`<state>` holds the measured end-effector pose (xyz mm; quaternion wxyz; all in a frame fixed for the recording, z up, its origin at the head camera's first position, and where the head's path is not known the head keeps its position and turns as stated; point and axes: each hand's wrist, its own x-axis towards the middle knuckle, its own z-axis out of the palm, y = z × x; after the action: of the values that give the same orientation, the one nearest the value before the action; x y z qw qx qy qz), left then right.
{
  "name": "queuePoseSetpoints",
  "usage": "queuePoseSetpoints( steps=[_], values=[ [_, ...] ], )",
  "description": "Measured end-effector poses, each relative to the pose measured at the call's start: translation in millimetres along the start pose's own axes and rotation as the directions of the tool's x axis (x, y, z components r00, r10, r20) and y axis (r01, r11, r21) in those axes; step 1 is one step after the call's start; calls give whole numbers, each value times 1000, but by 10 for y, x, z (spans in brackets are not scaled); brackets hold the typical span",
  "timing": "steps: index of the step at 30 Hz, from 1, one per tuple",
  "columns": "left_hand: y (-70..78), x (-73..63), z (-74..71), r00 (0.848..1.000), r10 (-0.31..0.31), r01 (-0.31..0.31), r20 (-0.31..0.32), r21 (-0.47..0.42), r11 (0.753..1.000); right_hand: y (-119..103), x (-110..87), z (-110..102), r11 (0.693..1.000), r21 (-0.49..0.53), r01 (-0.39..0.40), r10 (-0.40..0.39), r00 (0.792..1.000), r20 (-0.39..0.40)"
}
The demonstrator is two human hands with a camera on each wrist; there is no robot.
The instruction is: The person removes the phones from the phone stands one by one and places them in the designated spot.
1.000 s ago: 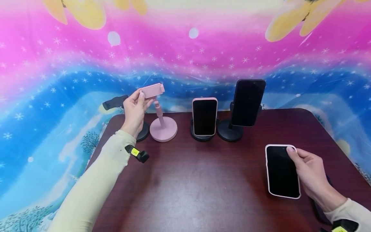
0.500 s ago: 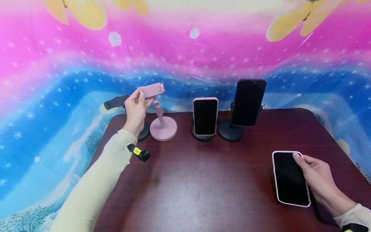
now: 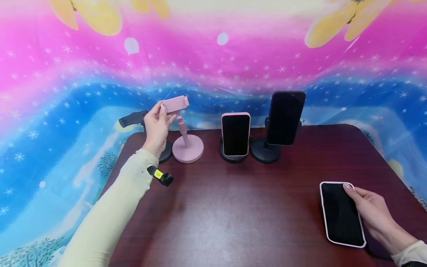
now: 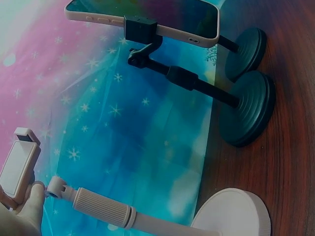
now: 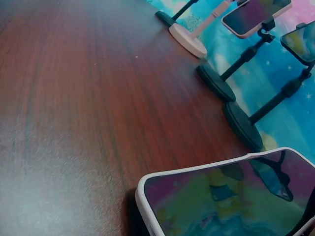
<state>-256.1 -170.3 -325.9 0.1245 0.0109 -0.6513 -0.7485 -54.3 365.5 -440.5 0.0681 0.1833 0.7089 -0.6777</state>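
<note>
With thumb and fingers, my left hand (image 3: 156, 126) grips the clamp head of a pink phone stand (image 3: 188, 149) at the back left of the table. The clamp (image 4: 18, 169) is tilted and holds no phone; its ribbed neck and round base show in the left wrist view. On the right, my right hand (image 3: 375, 211) holds a white-cased phone (image 3: 343, 215) by its upper right edge, thumb on the front and screen facing up. That phone is low over the table's right side, and its screen (image 5: 226, 196) carries reflections in the right wrist view.
Two black stands (image 3: 265, 150) at the back hold a pink-cased phone (image 3: 235, 134) and a larger black phone (image 3: 287, 118). Another black stand (image 3: 133, 118) is partly behind my left hand. A dark flat object (image 3: 377, 246) lies under my right wrist. A patterned cloth (image 3: 213, 66) hangs behind the table.
My right hand has moved right and toward the front edge with the white-cased phone. My left hand stays on the pink stand's clamp.
</note>
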Motion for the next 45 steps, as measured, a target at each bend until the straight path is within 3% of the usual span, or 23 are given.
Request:
queuePoseSetpoints(
  steps=[9,19,26,35,38,45],
  values=[
    [-23,15,8,999,32,-32,-13,47,998,37,-64,-41,998,-53,-43,43,999,1],
    [-49,38,17,999,37,-35,-33,57,998,53,-63,-93,975,-209,-75,71,997,-24],
    [-54,52,27,999,47,-46,-18,46,998,74,-25,-136,935,-334,-120,114,993,-37],
    [-45,61,28,999,38,-37,-22,44,998,65,-8,-198,870,-483,-98,94,995,-33],
    [-37,54,35,999,31,-30,-22,45,999,40,-3,-224,833,-547,-85,93,996,-14],
    [-26,46,41,1000,21,-19,-24,49,999,10,41,-275,784,-617,-73,149,986,73]
  ],
)
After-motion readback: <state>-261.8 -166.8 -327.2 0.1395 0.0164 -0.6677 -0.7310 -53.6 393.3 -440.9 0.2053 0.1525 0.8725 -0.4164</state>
